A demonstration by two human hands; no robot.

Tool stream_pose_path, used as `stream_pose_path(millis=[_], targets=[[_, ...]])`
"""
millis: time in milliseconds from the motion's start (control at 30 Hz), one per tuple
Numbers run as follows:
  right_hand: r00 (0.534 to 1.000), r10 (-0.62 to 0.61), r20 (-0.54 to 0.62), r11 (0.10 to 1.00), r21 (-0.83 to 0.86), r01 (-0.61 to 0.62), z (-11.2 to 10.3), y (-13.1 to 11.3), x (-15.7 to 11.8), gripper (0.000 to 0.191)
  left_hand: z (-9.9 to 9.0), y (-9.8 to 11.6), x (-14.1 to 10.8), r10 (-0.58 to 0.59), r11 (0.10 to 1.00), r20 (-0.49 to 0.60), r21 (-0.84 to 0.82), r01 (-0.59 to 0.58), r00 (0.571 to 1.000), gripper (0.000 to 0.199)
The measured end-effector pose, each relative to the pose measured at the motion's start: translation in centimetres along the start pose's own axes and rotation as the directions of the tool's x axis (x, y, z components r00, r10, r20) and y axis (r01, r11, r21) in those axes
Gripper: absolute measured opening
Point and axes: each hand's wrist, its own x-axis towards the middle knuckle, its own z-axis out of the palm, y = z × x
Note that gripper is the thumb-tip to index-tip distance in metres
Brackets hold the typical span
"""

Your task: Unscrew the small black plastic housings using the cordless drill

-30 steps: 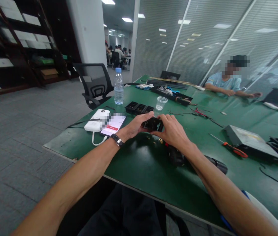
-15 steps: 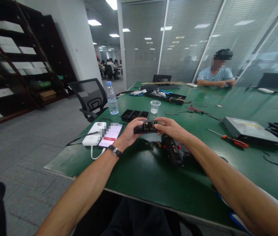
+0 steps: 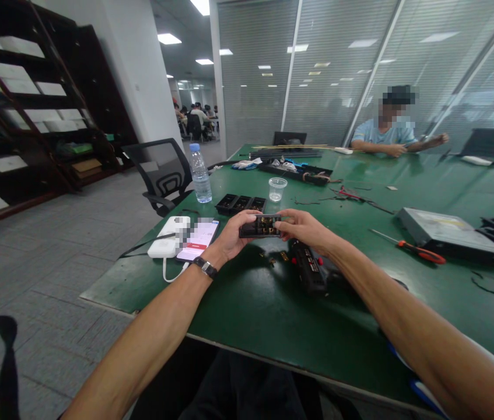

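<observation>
Black plastic, a small rectangular module with brass contacts (image 3: 259,226) is held just above the green desk (image 3: 247,309), near its left edge, pinched between both hands. The left hand (image 3: 233,233) clasps its left end, fingers curled round it; the right hand (image 3: 301,227) grasps the right end. A black handheld device with red buttons (image 3: 310,268) lies on the desk just under the right wrist. A white power bank (image 3: 165,242) and a lit phone (image 3: 198,236) lie just left of the left hand.
</observation>
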Motion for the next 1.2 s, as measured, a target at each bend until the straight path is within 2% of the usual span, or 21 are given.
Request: stream_pose_path(millis=[233, 367, 467, 567, 667, 833, 967, 1067, 1133, 1200], targets=[[1.000, -0.011, -0.017, 0.995, -0.097, 0.010, 0.2, -0.4, -0.2, 0.042, 0.0, -0.4, 0.3, 0.020, 0.999, -0.016, -0.033, -0.020, 1.000, 0.034], [0.997, -0.071, -0.019, 0.961, -0.270, 0.063, 0.4, -0.1, 0.1, 0.044, 0.2, -0.4, 0.3, 0.091, 0.994, -0.078, 0.075, -0.085, 0.993, 0.034], [0.989, -0.141, -0.049, 0.898, -0.427, 0.107, 0.5, 0.3, 0.4, 0.044, 0.3, -0.4, 0.3, 0.136, 0.974, -0.081, 0.191, -0.118, 0.987, 0.035], [0.971, -0.222, -0.088, 0.814, -0.565, 0.135, 0.5, 0.3, 0.2, 0.044, 0.5, -0.3, 0.2, 0.140, 0.948, -0.024, 0.292, -0.127, 0.990, 0.033], [0.962, -0.270, -0.038, 0.717, -0.675, 0.174, 0.7, -0.1, -0.4, 0.045, 0.7, -0.4, 0.1, 0.112, 0.906, -0.016, 0.412, -0.095, 0.994, 0.039], [0.975, -0.211, 0.069, 0.586, -0.790, 0.182, 1.1, -0.8, -0.7, 0.043, 0.2, -0.5, 0.6, 0.115, 0.851, -0.012, 0.517, -0.092, 0.993, 0.051], [0.985, -0.154, 0.071, 0.545, -0.826, 0.145, 0.9, -0.9, -0.6, 0.044, 0.0, -0.4, 0.9, 0.100, 0.846, -0.002, 0.526, -0.084, 0.995, 0.060], [0.986, -0.147, 0.073, 0.527, -0.838, 0.140, 0.6, -1.3, -0.9, 0.043, -0.1, -0.5, 0.9, 0.131, 0.823, 0.027, 0.554, -0.124, 0.991, 0.066], [0.984, -0.159, 0.081, 0.514, -0.844, 0.152, 0.3, -1.6, -1.0, 0.043, -0.1, -0.5, 0.8, 0.177, 0.798, 0.055, 0.577, -0.176, 0.983, 0.063], [0.980, -0.180, 0.088, 0.504, -0.847, 0.168, 0.1, -1.9, -1.1, 0.040, 0.0, -0.4, 0.7, 0.204, 0.806, 0.074, 0.553, -0.210, 0.976, 0.052]])
